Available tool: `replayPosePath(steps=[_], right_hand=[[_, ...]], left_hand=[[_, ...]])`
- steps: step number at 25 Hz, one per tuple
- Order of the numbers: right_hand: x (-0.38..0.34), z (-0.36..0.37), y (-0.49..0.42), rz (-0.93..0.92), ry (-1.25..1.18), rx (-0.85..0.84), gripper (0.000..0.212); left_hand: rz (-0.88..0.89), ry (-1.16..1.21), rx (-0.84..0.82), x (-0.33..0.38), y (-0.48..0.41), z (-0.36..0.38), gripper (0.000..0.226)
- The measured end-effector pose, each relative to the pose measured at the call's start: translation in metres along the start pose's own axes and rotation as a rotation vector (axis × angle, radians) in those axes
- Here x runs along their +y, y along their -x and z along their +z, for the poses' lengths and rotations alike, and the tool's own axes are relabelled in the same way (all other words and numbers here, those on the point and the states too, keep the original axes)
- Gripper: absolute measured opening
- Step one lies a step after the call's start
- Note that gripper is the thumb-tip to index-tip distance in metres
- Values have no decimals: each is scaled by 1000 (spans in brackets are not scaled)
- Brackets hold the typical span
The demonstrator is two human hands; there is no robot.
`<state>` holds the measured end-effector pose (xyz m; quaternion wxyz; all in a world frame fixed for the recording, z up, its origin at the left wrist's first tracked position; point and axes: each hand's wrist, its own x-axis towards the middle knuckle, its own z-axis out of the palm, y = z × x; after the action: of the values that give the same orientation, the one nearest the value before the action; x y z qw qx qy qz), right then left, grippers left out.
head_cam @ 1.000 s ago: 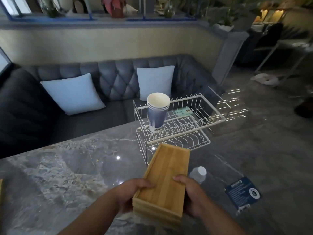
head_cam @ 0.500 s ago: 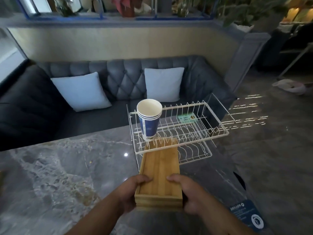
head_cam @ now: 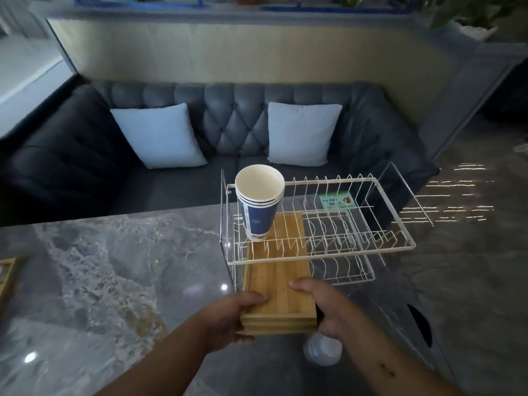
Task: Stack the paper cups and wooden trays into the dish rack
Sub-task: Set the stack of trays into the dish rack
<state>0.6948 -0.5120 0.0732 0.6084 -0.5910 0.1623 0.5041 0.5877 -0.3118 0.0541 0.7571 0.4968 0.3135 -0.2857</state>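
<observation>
We note a grey marble table (head_cam: 114, 281), its far edge against a dark sofa (head_cam: 228, 110) carrying two pale cushions. A white wire rack (head_cam: 394, 238) of two tiers stands at the table's far right part. A stack of wooden trays (head_cam: 278, 284) lies half inside the lower tier, its far end under the upper tier, its near end projecting toward us. The left hand (head_cam: 228, 318) grips the stack's near left corner, thumb on top; the right hand (head_cam: 328, 307) grips the near right corner likewise. Nested cups (head_cam: 258, 207) stand tilted at the upper tier's left end. A bottle (head_cam: 323, 348) sits below the right wrist. Another tray (head_cam: 7, 277) shows at the left edge.
</observation>
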Motion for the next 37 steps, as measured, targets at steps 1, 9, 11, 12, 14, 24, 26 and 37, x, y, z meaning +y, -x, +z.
replayPosePath(steps=[1, 9, 11, 12, 14, 24, 26, 37], right_hand=[[-3, -4, -6, 4, 1, -8, 53], [-27, -24, -51, 27, 48, -34, 49], [-30, -26, -60, 43, 103, -36, 50], [-30, -26, -64, 45, 127, -34, 51], [-29, -26, -71, 41, 139, -20, 49], [-20, -26, -73, -56, 285, 70, 52], [-20, -28, -70, -58, 304, 102, 53], [-8, -18, -72, -202, 397, 300, 42]], left_hand=[[7, -5, 24, -2, -3, 2, 68], [95, 106, 137, -1, -33, 15, 59], [93, 107, 164, -2, -39, 15, 65], [89, 108, 178, -2, -42, 14, 65], [81, 112, 195, -1, -45, 13, 61], [95, 49, 250, -5, -58, 6, 70], [106, 17, 275, -7, -61, 9, 78], [129, -111, 399, -12, -66, 4, 116]])
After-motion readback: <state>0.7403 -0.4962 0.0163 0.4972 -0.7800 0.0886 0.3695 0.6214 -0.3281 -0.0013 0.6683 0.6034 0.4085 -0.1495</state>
